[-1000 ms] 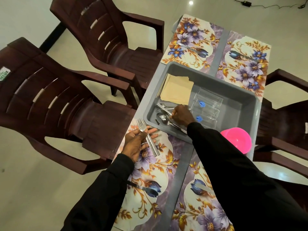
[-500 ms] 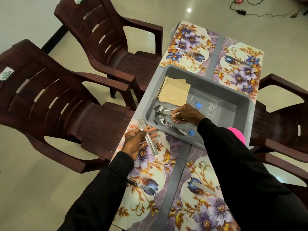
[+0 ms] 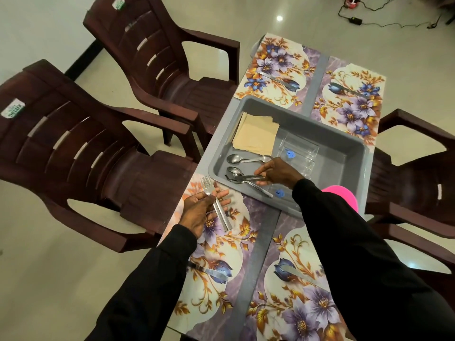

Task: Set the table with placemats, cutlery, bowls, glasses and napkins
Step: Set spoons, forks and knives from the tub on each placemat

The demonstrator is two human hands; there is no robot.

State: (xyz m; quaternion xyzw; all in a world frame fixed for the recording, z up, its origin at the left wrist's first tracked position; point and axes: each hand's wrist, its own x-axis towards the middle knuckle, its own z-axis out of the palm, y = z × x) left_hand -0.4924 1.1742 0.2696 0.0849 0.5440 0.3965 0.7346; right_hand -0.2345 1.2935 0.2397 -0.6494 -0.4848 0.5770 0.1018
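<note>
A grey bin (image 3: 344, 153) sits mid-table on floral placemats (image 3: 219, 252). Inside it lie beige napkins (image 3: 256, 136), spoons (image 3: 236, 159), clear glasses (image 3: 299, 150) and forks. My right hand (image 3: 277, 172) is in the bin and pinches the handles of forks (image 3: 240, 178), lifted slightly. My left hand (image 3: 200, 210) hovers over the near left placemat and holds forks (image 3: 216, 205) with tines pointing away. A knife (image 3: 211, 271) lies on the near left placemat, another knife (image 3: 300, 275) on the near right one. A pink bowl (image 3: 344, 195) shows behind my right sleeve.
Dark brown plastic chairs stand at the left (image 3: 81, 153), far left (image 3: 160, 60) and right (image 3: 416, 175) of the table. The two far placemats (image 3: 278, 67) each carry a knife. Cables and a power adapter (image 3: 354, 20) lie on the floor beyond.
My right hand has moved from among the spoons and gathered forks by their handles, lifting them slightly. My left hand stays in place with its forks.
</note>
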